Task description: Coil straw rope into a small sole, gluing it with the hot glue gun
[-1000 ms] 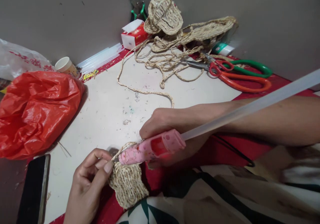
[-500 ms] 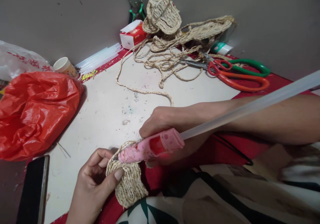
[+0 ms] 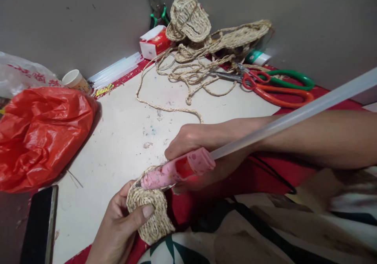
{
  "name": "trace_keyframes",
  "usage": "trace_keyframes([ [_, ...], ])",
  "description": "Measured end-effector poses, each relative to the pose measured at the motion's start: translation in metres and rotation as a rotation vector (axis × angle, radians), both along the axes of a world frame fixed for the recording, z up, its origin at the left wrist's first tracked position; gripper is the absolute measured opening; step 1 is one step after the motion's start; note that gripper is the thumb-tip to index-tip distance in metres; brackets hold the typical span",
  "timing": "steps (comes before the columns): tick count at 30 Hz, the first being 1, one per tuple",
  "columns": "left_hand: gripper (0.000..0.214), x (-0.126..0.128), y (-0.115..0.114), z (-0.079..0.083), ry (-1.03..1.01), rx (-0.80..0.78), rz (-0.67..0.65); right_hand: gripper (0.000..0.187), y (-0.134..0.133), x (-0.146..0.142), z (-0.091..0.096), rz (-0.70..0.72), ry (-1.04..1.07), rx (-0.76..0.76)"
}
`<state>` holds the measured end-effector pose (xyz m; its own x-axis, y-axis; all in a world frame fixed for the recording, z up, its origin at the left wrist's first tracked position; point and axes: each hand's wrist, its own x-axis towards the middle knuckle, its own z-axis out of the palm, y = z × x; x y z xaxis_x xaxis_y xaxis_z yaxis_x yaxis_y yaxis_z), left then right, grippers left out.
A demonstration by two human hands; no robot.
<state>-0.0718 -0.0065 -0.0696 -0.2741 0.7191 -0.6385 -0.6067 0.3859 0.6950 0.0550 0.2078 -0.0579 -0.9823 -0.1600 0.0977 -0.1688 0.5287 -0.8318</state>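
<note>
My left hand (image 3: 120,221) is closed on a small oval piece of coiled straw cord (image 3: 156,217), thumb on top and fingers at its far edge. My right hand (image 3: 188,142) grips a pink hot glue gun (image 3: 176,172), its fingers mostly hidden behind the gun's body. The nozzle rests at the upper left edge of the woven piece; the tip itself is hard to make out. A long translucent glue stick (image 3: 294,117) sticks out of the gun's back end, over my right forearm. Braided straw cord (image 3: 171,108) runs across the table toward my right hand.
At the back lie woven straw pieces (image 3: 190,19), a red tissue box (image 3: 154,42), pliers (image 3: 159,11) and two pairs of scissors (image 3: 282,93). Left are spare glue sticks (image 3: 116,70), a paper cup (image 3: 75,80), a red plastic bag (image 3: 44,134) and a phone (image 3: 38,224).
My left thumb has slid a little right on the woven piece, and the fingers behind have drawn in closer to its edge. The glue gun's back end has risen slightly.
</note>
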Motion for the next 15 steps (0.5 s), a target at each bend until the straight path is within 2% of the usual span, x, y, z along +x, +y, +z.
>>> trace_keyframes([
  [6, 0.051, 0.0048, -0.0006, 0.0016, -0.019, -0.016, 0.051, 0.031, 0.001, -0.0005, 0.0018, -0.006, 0.035, 0.02],
  [11, 0.053, 0.0032, -0.0002, 0.0047, 0.062, -0.037, 0.129, 0.026, 0.0035, -0.0009, -0.0019, -0.029, 0.076, 0.049],
  [15, 0.057, 0.0, -0.0011, 0.0048, 0.088, -0.065, 0.188, 0.029, 0.0047, -0.0009, -0.0061, -0.055, 0.125, 0.063],
])
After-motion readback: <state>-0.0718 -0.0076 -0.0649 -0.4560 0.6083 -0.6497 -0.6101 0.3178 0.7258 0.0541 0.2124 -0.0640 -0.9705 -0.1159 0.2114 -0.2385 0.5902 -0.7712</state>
